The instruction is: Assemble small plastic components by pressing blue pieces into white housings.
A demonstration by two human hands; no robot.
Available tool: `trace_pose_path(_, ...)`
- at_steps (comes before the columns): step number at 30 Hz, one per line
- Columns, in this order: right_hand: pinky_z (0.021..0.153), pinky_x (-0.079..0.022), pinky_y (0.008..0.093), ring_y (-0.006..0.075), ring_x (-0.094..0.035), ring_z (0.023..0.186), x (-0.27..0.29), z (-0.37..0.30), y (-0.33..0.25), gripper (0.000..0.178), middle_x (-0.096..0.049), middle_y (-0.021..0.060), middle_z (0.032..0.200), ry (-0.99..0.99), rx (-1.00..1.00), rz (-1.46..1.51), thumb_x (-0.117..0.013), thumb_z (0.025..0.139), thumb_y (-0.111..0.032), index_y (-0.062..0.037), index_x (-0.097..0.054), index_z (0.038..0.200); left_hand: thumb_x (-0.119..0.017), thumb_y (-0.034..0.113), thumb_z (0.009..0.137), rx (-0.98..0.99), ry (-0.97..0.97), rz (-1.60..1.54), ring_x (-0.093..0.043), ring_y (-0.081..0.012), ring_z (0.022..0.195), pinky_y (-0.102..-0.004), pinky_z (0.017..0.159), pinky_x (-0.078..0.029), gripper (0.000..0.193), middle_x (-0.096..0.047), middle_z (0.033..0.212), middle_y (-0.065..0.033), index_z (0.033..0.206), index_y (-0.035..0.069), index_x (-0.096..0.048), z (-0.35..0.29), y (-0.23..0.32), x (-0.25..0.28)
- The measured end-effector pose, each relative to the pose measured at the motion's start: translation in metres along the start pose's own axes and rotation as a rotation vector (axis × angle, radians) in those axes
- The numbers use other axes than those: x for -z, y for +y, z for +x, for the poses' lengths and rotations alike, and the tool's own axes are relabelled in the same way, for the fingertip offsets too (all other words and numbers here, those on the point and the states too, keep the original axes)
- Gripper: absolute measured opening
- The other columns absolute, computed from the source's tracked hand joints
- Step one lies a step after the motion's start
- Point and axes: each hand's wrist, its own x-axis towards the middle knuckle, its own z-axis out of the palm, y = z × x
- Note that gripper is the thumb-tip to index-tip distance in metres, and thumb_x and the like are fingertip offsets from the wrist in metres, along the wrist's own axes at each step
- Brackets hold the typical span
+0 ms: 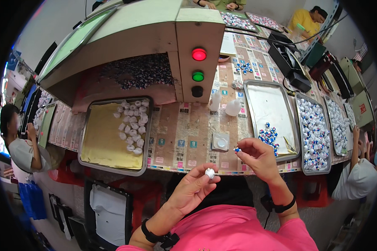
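Note:
Between the thumb and fingers of my left hand (192,188) is a small white rounded piece (210,172), held just off the table's near edge. My right hand (259,159) pinches a tiny blue, white and red piece (237,149) a little higher and to the right. The two hands are apart. Beyond them lies a small pale square holder (220,142) with a round middle. Right of it, a metal tray (262,100) with a white liner bears a pile of similar tiny coloured pieces (269,137), partly behind my right hand.
At left, a yellow-lined metal tray (107,138) carries several white pieces (134,121). A large machine (197,37) with red and green lights stands behind it. Two small white bottles (232,108) stand mid-table. Filled trays (313,134) line the right. Other people sit around the table.

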Motion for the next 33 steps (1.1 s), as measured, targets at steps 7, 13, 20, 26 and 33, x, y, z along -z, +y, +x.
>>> trace_pose_path(7, 0.068, -0.049, 0.0299, 0.0222, -0.063, 0.079, -0.017, 0.017, -0.012, 0.016, -0.062, 0.0103, 0.087, -0.055, 0.393, -0.516, -0.065, 0.077, 0.001, -0.0017, -0.066, 0.093, -0.053, 0.005, 0.092, -0.013, 0.044, 0.009, -0.064, -0.0172, 0.094, -0.0257, 0.075, -0.057, 0.034, -0.058, 0.114, -0.0112, 0.126, 0.004, -0.048, -0.008, 0.003, 0.009)
trace_pose_path(13, 0.070, -0.049, 0.0352, 0.0280, -0.061, 0.078, -0.029, 0.033, -0.008, 0.012, -0.062, 0.0105, 0.085, -0.078, 0.482, -0.697, -0.067, 0.074, -0.002, -0.0034, -0.066, 0.086, -0.053, 0.006, 0.092, -0.057, 0.053, 0.033, -0.063, -0.0158, 0.092, -0.0247, 0.076, -0.056, 0.032, -0.059, 0.112, -0.0091, 0.124, 0.004, -0.050, -0.011, 0.002, 0.013)
trace_pose_path(20, 0.071, -0.048, 0.0359, 0.0279, -0.061, 0.080, -0.028, 0.037, -0.004, 0.010, -0.064, 0.0098, 0.082, -0.073, 0.444, -0.728, -0.068, 0.073, -0.003, -0.0039, -0.067, 0.083, -0.054, 0.006, 0.092, -0.046, 0.019, 0.051, -0.062, -0.0141, 0.092, -0.0234, 0.073, -0.055, 0.033, -0.059, 0.111, -0.0077, 0.124, 0.004, -0.051, -0.010, 0.004, 0.019)
trace_pose_path(26, 0.070, -0.049, 0.0355, 0.0282, -0.062, 0.079, -0.023, 0.030, -0.005, 0.011, -0.064, 0.0106, 0.083, -0.047, 0.352, -0.661, -0.067, 0.073, -0.003, -0.0035, -0.068, 0.084, -0.054, 0.006, 0.092, -0.035, 0.055, 0.051, -0.062, -0.0132, 0.091, -0.0230, 0.073, -0.054, 0.033, -0.059, 0.112, -0.0073, 0.125, 0.004, -0.051, -0.006, 0.002, 0.014)
trace_pose_path(33, 0.069, -0.049, 0.0333, 0.0265, -0.063, 0.077, -0.017, 0.023, -0.004, 0.011, -0.064, 0.0115, 0.084, -0.059, 0.329, -0.645, -0.067, 0.074, -0.003, -0.0022, -0.067, 0.085, -0.054, 0.008, 0.093, -0.030, 0.075, 0.090, -0.061, -0.0123, 0.092, -0.0230, 0.076, -0.054, 0.034, -0.060, 0.105, -0.0045, 0.126, 0.004, -0.050, -0.006, -0.001, 0.010)
